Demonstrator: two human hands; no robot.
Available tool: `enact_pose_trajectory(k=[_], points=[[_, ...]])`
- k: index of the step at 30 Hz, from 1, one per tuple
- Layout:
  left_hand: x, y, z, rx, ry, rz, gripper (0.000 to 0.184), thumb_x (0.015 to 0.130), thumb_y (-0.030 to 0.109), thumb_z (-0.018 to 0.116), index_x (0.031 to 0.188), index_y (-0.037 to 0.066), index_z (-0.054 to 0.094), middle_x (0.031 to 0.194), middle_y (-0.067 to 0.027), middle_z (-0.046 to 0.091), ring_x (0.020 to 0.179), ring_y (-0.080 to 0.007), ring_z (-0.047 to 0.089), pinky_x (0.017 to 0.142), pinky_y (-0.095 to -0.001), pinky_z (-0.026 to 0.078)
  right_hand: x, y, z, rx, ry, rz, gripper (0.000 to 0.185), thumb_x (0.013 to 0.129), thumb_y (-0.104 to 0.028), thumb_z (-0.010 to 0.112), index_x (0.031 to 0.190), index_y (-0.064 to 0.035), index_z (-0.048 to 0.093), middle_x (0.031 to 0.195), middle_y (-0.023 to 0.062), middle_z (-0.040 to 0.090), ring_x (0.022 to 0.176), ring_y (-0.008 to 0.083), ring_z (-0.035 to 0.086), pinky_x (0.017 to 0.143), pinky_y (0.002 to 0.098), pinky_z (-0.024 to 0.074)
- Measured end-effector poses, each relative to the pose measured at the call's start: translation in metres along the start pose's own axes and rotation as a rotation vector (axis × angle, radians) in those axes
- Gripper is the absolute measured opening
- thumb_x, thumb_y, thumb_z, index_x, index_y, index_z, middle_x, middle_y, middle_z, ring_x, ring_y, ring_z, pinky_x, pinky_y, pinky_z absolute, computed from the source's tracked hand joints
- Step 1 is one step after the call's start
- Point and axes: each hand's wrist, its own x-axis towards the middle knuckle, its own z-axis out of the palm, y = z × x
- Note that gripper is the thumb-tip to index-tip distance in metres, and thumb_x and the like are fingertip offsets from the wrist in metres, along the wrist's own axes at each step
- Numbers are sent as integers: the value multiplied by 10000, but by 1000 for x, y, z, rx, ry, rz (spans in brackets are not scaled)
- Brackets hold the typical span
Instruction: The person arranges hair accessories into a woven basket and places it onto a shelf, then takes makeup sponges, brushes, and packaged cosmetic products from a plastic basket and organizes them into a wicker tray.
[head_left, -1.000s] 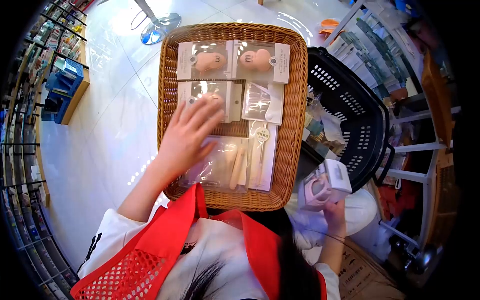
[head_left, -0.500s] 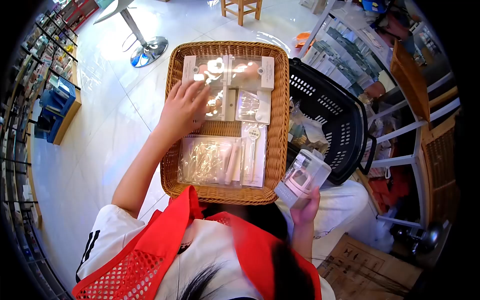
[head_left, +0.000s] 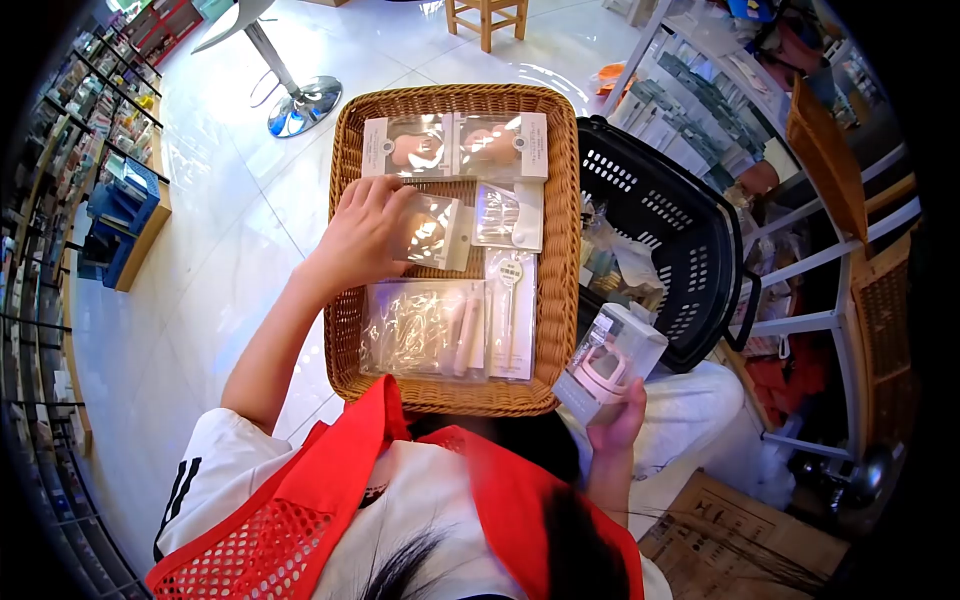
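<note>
A brown wicker basket (head_left: pixel 565 250) lies in front of me. My left hand (head_left: pixel 362 235) is curled over the left end of a clear package with a peach-coloured item (head_left: pixel 432 232), gripping it at mid-left. Above it lie two boxed sponges (head_left: pixel 415 148). To its right is a small clear pack (head_left: pixel 508 215), with a long slim pack (head_left: pixel 513 315) below that. A transparent pouch with pink tubes (head_left: pixel 420 330) fills the lower left. My right hand (head_left: pixel 620 418) holds a clear box with a pink item (head_left: pixel 607 365) outside the basket, at its lower right.
A black perforated basket (head_left: pixel 690 215) with packets inside stands at the right, touching the wicker basket. Shelves (head_left: pixel 60 230) run along the left, beside a blue box (head_left: pixel 125 215). A chrome stool base (head_left: pixel 305 105), a wooden stool (head_left: pixel 487 22) and flattened cardboard (head_left: pixel 730 540) are around.
The package under my left hand has shifted slightly down and tilted, leaving a gap below the upper boxes. The boxed pink item in my right hand has come up from its earlier lower, more sideways pose.
</note>
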Motion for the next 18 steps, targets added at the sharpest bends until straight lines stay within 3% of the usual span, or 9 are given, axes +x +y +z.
enact_pose_trajectory(k=[4, 8, 12, 13, 14, 18], points=[[14, -3, -10, -48, -37, 90, 814, 506, 210, 777, 1215, 52, 410, 1208, -150, 419, 1172, -329, 389, 1020, -419, 296, 1, 0, -1, 98, 0, -3, 650, 896, -469, 433, 1353, -20, 327, 1248, 123, 496, 1133, 261, 502, 976, 413, 396], [26, -14, -3, -223, -120, 122, 769, 528, 274, 773, 1178, 36, 436, 1187, -148, 450, 1147, -319, 427, 1020, -399, 287, 2, 10, -8, -22, 100, 37, 661, 890, -436, 468, 1367, -11, 300, 1282, 117, 475, 1167, 262, 479, 1003, 410, 370], [48, -35, -7, -550, -17, 46, 795, 543, 235, 774, 1219, 18, 416, 1226, -162, 435, 1181, -320, 419, 1015, -409, 348, 13, 24, -12, -100, 157, 105, 681, 845, -389, 565, 1336, 12, 316, 1263, 132, 477, 1147, 249, 493, 985, 384, 388], [56, -41, -6, -534, 55, 53, 857, 554, 136, 762, 1300, 27, 354, 1267, -150, 403, 1231, -269, 383, 1035, -390, 345, 18, 23, -11, -105, 165, 122, 679, 831, -375, 589, 1323, 10, 321, 1247, 135, 481, 1132, 243, 500, 969, 375, 401], [66, -43, -9, -568, 49, -2, 861, 571, 123, 749, 1326, 48, 342, 1279, -148, 399, 1234, -293, 384, 1043, -393, 339, 22, 22, -10, -111, 174, 139, 678, 818, -360, 613, 1309, 9, 327, 1232, 138, 484, 1118, 237, 507, 954, 365, 415], [108, -70, -2, -108, -67, 102, 873, 595, 175, 764, 1350, 114, 330, 1326, -140, 381, 1224, -341, 382, 1045, -407, 335, 36, 18, -12, -163, 141, 180, 682, 809, -370, 615, 1302, 15, 342, 1221, 142, 496, 1106, 236, 517, 949, 363, 419]])
